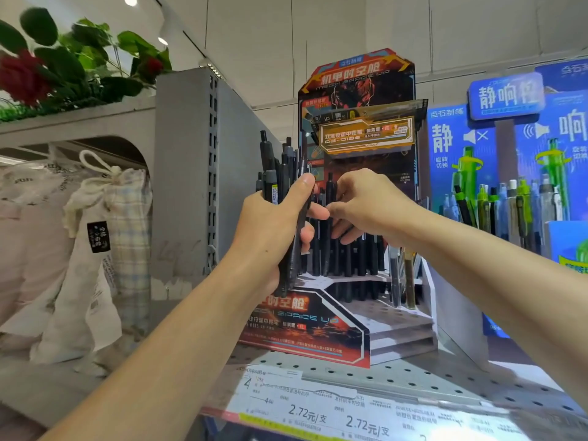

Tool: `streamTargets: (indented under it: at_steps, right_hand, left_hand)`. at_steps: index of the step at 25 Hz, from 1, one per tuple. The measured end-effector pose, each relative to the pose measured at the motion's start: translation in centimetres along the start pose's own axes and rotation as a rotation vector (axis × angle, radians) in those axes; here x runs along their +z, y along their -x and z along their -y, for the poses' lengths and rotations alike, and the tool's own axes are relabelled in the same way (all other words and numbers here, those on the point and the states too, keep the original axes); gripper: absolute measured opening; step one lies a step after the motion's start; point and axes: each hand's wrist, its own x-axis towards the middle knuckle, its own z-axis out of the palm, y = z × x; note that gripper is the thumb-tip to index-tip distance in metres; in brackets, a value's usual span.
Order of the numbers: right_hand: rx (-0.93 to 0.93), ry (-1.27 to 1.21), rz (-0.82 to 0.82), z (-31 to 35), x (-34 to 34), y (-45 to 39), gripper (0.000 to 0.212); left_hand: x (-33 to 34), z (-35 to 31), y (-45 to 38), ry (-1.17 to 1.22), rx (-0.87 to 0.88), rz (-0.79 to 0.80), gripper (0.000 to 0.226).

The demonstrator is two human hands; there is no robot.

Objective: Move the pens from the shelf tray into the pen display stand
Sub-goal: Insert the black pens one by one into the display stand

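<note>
I cannot count the pens in the bundle (280,192), lower ends hidden behind left hand (270,230) | right hand (366,208) fingertips lost among stand pens (346,259) | blue display (509,173) cut by right edge | price labels (334,415) small print unreadable, cut at bottom edge

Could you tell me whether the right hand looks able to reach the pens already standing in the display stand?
Probably yes: the right hand is already among the standing pens, and the stand is open in front.
</note>
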Motion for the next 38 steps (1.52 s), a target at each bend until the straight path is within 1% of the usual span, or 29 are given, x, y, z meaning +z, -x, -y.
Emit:
streamTargets:
  at_steps: [4,6,10,12,13,14,15,16,17,18,19,20,23,25,27,29,30,31,34,35,38]
  right_hand:
    - [0.103,0.007,0.152,-0.1,-0.1,0.2,0.017]
    - [0.170,0.026,0.238,-0.1,0.2,0.6,0.022]
    - [0.246,0.116,0.311,0.7,0.9,1.0,0.029]
    - [0.256,0.216,0.359,1.3,0.3,1.4,0.030]
    - [0.226,0.264,0.351,1.7,-0.1,1.7,0.032]
    - [0.163,0.251,0.300,1.9,-0.5,1.7,0.034]
    - [0.100,0.113,0.230,2.0,-0.9,1.7,0.036]
    - [0.064,-0.138,0.173,2.2,-1.3,1.8,0.036]
    - [0.046,-0.419,0.175,2.3,-1.6,2.1,0.034]
    - [0.030,-0.614,0.209,2.4,-1.9,2.3,0.031]
    - [0.020,-0.691,0.233,2.2,-2.0,2.5,0.028]
    - [0.025,-0.712,0.249,2.0,-2.1,2.6,0.026]
    - [0.075,-0.701,0.250,1.3,-2.6,2.7,0.020]
    - [0.059,-0.729,0.199,1.1,-3.3,2.6,0.020]
    - [0.050,-0.790,0.044,0.9,-4.3,2.1,0.023]
    - [0.036,-0.754,-0.142,0.3,-5.4,1.6,0.023]
    - [0.041,-0.715,-0.197,-0.1,-5.6,1.5,0.022]
    - [0.052,-0.653,-0.215,-0.5,-5.5,1.4,0.021]
    - [0.049,-0.366,-0.190,-1.4,-3.9,1.5,0.020]
    - [0.041,-0.314,-0.180,-1.6,-3.3,1.5,0.021]
    - [0.015,-0.260,-0.182,-1.7,-2.1,1.3,0.024]
  left_hand:
    - [0.0,0.1,0.1,-0.011,0.020,0.003,0.031]
    - [-0.1,0.1,0.0,-0.023,0.025,0.001,0.029]
    - [-0.1,0.1,0.0,-0.047,0.039,-0.001,0.029]
    - [0.0,-0.1,0.0,-0.054,0.035,-0.006,0.029]
    - [0.2,-0.1,0.0,-0.057,0.031,-0.009,0.028]
    - [0.4,-0.1,0.1,-0.059,0.027,-0.014,0.027]
    - [0.6,-0.1,0.0,-0.058,0.027,-0.025,0.025]
    - [0.8,-0.1,-0.1,-0.054,0.033,-0.045,0.023]
    - [1.0,-0.2,-0.2,-0.051,0.041,-0.068,0.022]
    - [1.1,-0.3,-0.4,-0.048,0.047,-0.084,0.022]
    - [1.3,-0.5,-0.5,-0.047,0.046,-0.087,0.024]
    - [1.4,-0.6,-0.5,-0.049,0.037,-0.079,0.027]
    - [1.9,-0.5,-0.3,-0.074,0.031,-0.047,0.029]
    - [2.1,-0.5,-0.1,-0.117,0.064,-0.051,0.029]
    - [2.1,-0.6,-0.2,-0.146,0.105,-0.085,0.028]
    - [1.8,-0.8,-0.4,-0.155,0.143,-0.140,0.025]
    - [1.5,-0.8,-0.4,-0.155,0.153,-0.159,0.024]
    - [1.3,-0.9,-0.3,-0.147,0.154,-0.167,0.024]
    - [1.0,-0.9,0.1,-0.122,0.148,-0.150,0.027]
    - [1.1,-1.0,0.2,-0.125,0.151,-0.142,0.026]
    - [1.3,-1.1,0.6,-0.127,0.156,-0.136,0.026]
